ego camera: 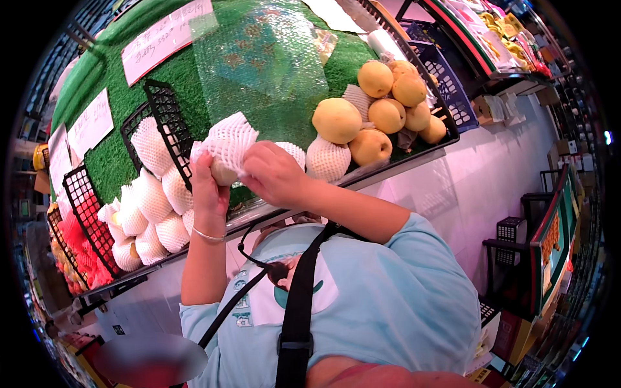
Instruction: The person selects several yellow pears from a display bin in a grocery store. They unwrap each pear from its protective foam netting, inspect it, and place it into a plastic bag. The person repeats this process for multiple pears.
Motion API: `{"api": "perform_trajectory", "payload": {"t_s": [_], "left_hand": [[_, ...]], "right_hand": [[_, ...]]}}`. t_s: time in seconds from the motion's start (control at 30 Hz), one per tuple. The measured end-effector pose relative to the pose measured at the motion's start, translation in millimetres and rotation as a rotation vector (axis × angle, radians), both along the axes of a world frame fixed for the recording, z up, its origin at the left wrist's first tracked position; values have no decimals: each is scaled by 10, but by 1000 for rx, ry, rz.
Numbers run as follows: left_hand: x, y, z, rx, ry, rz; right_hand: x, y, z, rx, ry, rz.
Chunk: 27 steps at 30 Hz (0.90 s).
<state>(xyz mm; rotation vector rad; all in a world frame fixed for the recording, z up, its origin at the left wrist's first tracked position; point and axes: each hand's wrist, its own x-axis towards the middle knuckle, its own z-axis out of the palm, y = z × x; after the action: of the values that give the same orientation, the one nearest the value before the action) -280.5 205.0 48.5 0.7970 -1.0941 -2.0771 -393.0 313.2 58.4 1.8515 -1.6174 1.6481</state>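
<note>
My left hand holds a pale round fruit, perhaps a pear, from its left side. A white foam fruit net covers the upper part of that fruit. The fingers of my right hand pinch the net's lower edge on the right. Just beyond my right hand lies another white foam net, partly hidden by the hand. Close by on the right, a foam-netted fruit rests against a pile of bare yellow pears.
Netted fruits fill the display on the left, beside black plastic dividers. Bubble wrap lies over green artificial turf. Handwritten signs stand behind. A black rim edges the stand; a blue crate is right.
</note>
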Motion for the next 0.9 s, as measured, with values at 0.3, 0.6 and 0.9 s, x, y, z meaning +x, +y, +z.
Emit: {"api": "perform_trajectory", "payload": {"t_s": [0.3,0.6,0.9], "left_hand": [[-11,215,228,-289,-63,-313],[-146,69,11,-1355,-756,-91],[-220,262,215,-1398,-873,-376]], "right_hand": [[-148,-38,-57,77,-229,-161],[-66,111,-471,276,-250,-66],[-247,22,-510,517,-416,-79]]}}
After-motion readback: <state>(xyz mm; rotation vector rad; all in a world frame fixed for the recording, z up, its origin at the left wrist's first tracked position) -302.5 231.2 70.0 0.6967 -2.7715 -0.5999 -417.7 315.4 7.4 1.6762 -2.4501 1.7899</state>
